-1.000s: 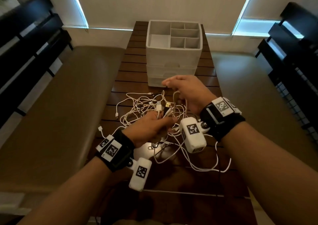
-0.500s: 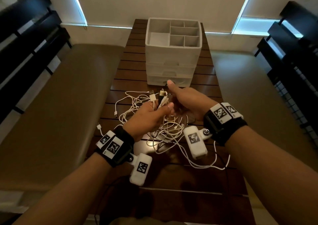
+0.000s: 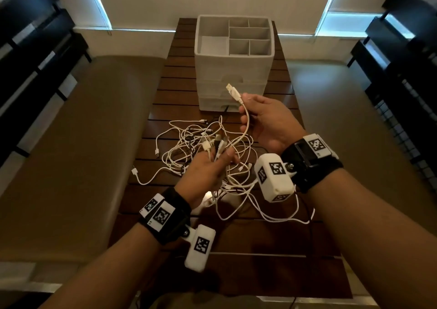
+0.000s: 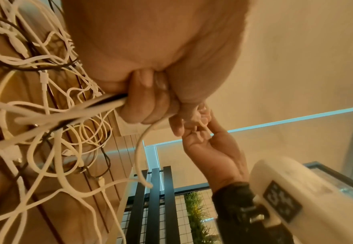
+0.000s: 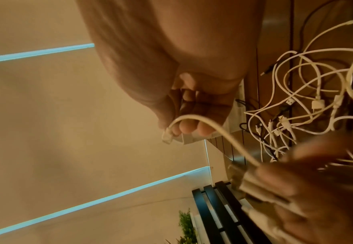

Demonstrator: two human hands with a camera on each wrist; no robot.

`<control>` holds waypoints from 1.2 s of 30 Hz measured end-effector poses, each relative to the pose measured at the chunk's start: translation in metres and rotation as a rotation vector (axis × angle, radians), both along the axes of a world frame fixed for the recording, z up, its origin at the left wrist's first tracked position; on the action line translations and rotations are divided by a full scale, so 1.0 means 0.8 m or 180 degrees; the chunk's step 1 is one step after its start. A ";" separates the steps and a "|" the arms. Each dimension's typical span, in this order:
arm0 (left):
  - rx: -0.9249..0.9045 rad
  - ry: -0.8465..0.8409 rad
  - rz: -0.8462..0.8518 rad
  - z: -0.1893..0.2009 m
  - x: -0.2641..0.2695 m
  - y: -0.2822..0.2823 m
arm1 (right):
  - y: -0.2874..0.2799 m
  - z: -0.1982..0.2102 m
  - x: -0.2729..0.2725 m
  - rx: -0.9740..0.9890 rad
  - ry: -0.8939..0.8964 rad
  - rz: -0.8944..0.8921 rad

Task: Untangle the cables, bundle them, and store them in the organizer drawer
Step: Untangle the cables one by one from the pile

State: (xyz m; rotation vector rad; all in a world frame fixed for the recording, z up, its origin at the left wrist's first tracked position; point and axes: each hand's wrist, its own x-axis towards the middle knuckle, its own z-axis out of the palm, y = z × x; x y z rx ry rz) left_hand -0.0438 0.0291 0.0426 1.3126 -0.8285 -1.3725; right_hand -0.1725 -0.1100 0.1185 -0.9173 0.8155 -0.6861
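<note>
desk (image 3: 208, 77): dark slatted wood, running away from the person; it carries everything below.
organizer (image 3: 234, 72): white, at the far end of the desk, open compartments on top, drawers stacked beneath and shut as far as can be seen.
tangle (image 3: 205, 157): white cables with a few dark ones, heaped on the desk between the organizer and the person, loose ends trailing left and toward the near edge.
left hand (image 3: 208, 169): clenched round a sheaf of plug ends, held just above the tangle; the left wrist view shows the fingers (image 4: 142, 105) curled over several strands.
right hand (image 3: 264, 122): raised, farther out and to the right of the left hand, pinching one cable just below its plug.
cable (image 3: 246, 124): long axis runs from the right hand down and back toward the left hand, where it joins the sheaf; the rest is lost in the tangle.
plug (image 3: 233, 92): USB end, pointing up and away toward the organizer.
key relation: the free end is in the right hand, the snarl lies below and left of it, so drawing the cable clear probably means pulling up and right while the left hand holds the rest.
progress: likely early; nothing bundled or stored.
</note>
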 end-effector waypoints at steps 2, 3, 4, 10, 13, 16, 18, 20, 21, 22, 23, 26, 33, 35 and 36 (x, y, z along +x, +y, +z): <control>-0.0099 0.0178 0.0345 0.002 0.003 -0.004 | 0.003 -0.001 -0.009 0.0053 -0.0264 0.0040; -0.0137 0.0235 0.0414 0.005 0.006 -0.006 | 0.004 -0.001 -0.013 0.0059 -0.0339 0.0087; -0.0155 0.0242 0.0403 0.008 0.009 -0.008 | 0.005 0.000 -0.017 0.0029 -0.0376 0.0120; -0.0269 0.0332 0.0449 0.023 0.036 -0.015 | 0.010 0.003 -0.037 -0.0582 -0.0155 -0.0395; -0.0443 0.0267 0.0789 0.038 0.035 -0.019 | 0.030 -0.003 -0.037 -0.0933 0.0177 -0.0273; -0.0749 0.0007 0.0766 0.052 0.018 -0.029 | 0.063 -0.014 -0.019 -0.1312 0.0429 0.0064; -0.0907 -0.0070 0.0688 0.057 0.007 -0.034 | 0.078 -0.020 -0.010 -0.1571 0.0485 0.0155; -0.0938 -0.0196 0.0619 0.059 0.002 -0.035 | 0.081 -0.024 -0.007 -0.1806 0.0602 0.0085; -0.0914 -0.0286 0.0577 0.059 0.001 -0.035 | 0.081 -0.027 -0.007 -0.1909 0.0724 0.0037; -0.0879 -0.0397 0.0534 0.058 0.001 -0.035 | 0.081 -0.030 -0.007 -0.1993 0.0875 -0.0016; -0.0848 -0.0514 0.0530 0.058 0.000 -0.035 | 0.082 -0.034 -0.007 -0.2035 0.1016 -0.0088; -0.0800 -0.0737 0.0650 0.057 -0.002 -0.034 | 0.089 -0.039 -0.005 -0.1914 0.1147 -0.0317; -0.0666 -0.0811 0.0521 0.070 -0.002 -0.032 | 0.103 -0.033 0.003 -0.1892 0.1173 -0.0386; -0.0603 -0.0809 0.0607 0.072 0.001 -0.033 | 0.101 -0.026 0.002 -0.2137 0.1270 -0.0082; -0.0592 -0.0803 0.0660 0.074 0.001 -0.033 | 0.096 -0.021 -0.001 -0.2287 0.1360 0.0083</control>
